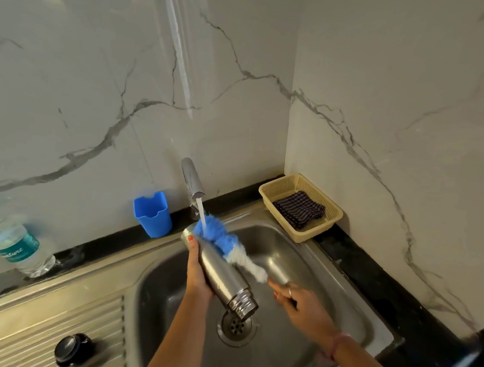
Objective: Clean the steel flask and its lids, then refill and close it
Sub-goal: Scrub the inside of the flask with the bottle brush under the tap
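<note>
Over the sink [341, 303], the left hand [198, 270] wraps its fingers round the steel flask [221, 272], tilted mouth-down above the drain [237, 326]. The right hand [297, 302] grips the bottle brush [229, 246], its fingers curled round the handle, bristles against the flask's base under the running tap [193, 179]. A black lid [72, 348] lies on the drainboard [17, 324].

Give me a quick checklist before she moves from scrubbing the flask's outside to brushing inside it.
1. Flask held firmly: ok, left hand wraps its body over the sink.
2. Brush in hand: ok, right hand grips its handle; bristles lie on the flask's side.
3. Mouth open: ok, threaded neck bare, tilted down toward the drain.
4. Water running: ok, tap stream hits the bristles.
5. Outside clean: cannot tell.
6. Lid out of the way: ok, on the drainboard; a second lid is not in view.
</note>
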`<state>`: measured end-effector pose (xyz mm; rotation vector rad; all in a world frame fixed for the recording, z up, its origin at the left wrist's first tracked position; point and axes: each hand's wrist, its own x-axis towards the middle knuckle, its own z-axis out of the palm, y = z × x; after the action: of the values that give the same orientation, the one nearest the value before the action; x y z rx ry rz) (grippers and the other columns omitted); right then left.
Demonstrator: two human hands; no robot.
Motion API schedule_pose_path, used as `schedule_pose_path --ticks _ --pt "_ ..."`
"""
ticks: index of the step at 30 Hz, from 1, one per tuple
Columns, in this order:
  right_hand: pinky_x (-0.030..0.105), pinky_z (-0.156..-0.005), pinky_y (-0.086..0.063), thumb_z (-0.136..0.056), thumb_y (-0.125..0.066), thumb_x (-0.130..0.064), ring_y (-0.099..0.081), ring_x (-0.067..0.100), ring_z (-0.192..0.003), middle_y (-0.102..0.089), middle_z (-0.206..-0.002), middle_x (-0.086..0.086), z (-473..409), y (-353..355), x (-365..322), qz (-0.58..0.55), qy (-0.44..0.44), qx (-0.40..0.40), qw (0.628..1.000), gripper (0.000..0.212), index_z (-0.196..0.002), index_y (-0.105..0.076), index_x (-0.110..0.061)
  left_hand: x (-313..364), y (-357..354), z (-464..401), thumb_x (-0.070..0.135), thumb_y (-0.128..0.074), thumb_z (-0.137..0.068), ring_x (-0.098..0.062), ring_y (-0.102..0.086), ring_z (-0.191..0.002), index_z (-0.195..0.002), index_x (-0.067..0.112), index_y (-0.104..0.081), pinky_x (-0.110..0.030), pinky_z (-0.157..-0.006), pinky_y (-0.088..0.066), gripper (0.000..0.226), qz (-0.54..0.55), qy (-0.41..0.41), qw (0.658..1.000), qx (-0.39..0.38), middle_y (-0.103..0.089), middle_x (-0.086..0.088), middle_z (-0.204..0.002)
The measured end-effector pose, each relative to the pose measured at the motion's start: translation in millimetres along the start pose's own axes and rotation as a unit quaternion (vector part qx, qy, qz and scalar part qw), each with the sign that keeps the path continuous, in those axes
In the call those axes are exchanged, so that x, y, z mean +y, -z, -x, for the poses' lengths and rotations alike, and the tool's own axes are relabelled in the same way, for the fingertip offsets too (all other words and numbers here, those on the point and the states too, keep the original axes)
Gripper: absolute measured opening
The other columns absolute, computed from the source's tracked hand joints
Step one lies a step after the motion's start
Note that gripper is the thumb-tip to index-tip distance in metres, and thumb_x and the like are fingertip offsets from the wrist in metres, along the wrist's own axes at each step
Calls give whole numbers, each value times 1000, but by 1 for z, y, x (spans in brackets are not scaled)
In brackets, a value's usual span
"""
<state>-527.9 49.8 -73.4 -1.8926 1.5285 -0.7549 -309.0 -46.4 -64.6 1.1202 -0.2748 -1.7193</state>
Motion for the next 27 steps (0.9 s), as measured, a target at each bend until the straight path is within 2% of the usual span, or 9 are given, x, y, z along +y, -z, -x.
schedule_pose_path --ticks 3,5,8,11,14,16,19,22,27 --pt "23 -70 -52 -94 -57 -13 -61 7 -76 -61 -82 -18 19 -5 11 -21 -14 8 1000 50 -110 -53 -60 5 6 -3 71 -67 -73 -41 -62 -111 -137 27 -50 -60 -101 -45 79 0 -7 1000 5 -65 -17 -124" --pt "22 -69 -51 -95 -55 -14 -60 6 -75 -61 -84 -16 10 -5 7 -25 -17 3 1000 43 -125 -54 -45 5 5 -2 69 -64 -76 -40 -62 -111 -135 26 -51 -56 -100 -46 75 -3 -16 1000 4 -65 -17 -123" --pt "19 -63 -49 -96 -53 -14 -57 5 -68 -59 -83 -14 -21 -3 -8 -52 -25 13 998 34 -128 -61 -24 -2 -1 2 73 -59 -77 -38 -63 -106 -127 24 -57 -51 -95 -51 70 -18 -24 999 10 -67 -18 -117" --pt "25 -69 -52 -97 -52 -18 -61 15 -74 -62 -85 -15 -34 -1 -12 -52 -23 3 998 37 -131 -54 -33 -4 -3 3 72 -59 -78 -37 -63 -108 -128 25 -56 -49 -91 -52 69 -14 -25 999 22 -66 -17 -118" --pt "21 -57 -46 -97 -53 -15 -56 6 -64 -58 -79 -13 -9 1 -1 -55 -22 -2 998 31 -114 -63 -39 -2 3 -1 74 -64 -69 -40 -60 -114 -137 26 -50 -56 -101 -45 85 -18 -18 1000 2 -63 -17 -126" --pt "17 -60 -46 -96 -54 -12 -56 2 -66 -60 -78 -11 13 -1 10 -61 -23 -9 998 40 -106 -58 -50 0 7 -4 75 -66 -66 -41 -60 -115 -138 27 -50 -59 -104 -42 88 -8 -17 1000 -11 -63 -17 -128" --pt "22 -72 -52 -95 -55 -13 -62 9 -77 -63 -83 -10 23 -5 13 -51 -23 -2 998 40 -122 -56 -42 1 8 -5 75 -64 -68 -40 -60 -114 -137 27 -50 -58 -105 -42 86 2 -18 1000 -1 -62 -16 -128" --pt "18 -59 -44 -95 -55 -12 -54 6 -62 -57 -76 -13 -5 -7 0 -52 -1 28 998 37 -128 -57 -28 -5 -2 -1 76 -57 -74 -37 -59 -115 -141 26 -48 -55 -104 -43 85 -8 -31 999 -3 -61 -14 -129" --pt "28 -68 -53 -97 -53 -17 -61 16 -70 -63 -85 -11 -26 -6 -16 -47 2 19 999 40 -132 -49 -35 -3 -10 4 71 -69 -68 -37 -59 -114 -140 25 -43 -57 -104 -42 90 23 -30 999 7 -59 -14 -130"
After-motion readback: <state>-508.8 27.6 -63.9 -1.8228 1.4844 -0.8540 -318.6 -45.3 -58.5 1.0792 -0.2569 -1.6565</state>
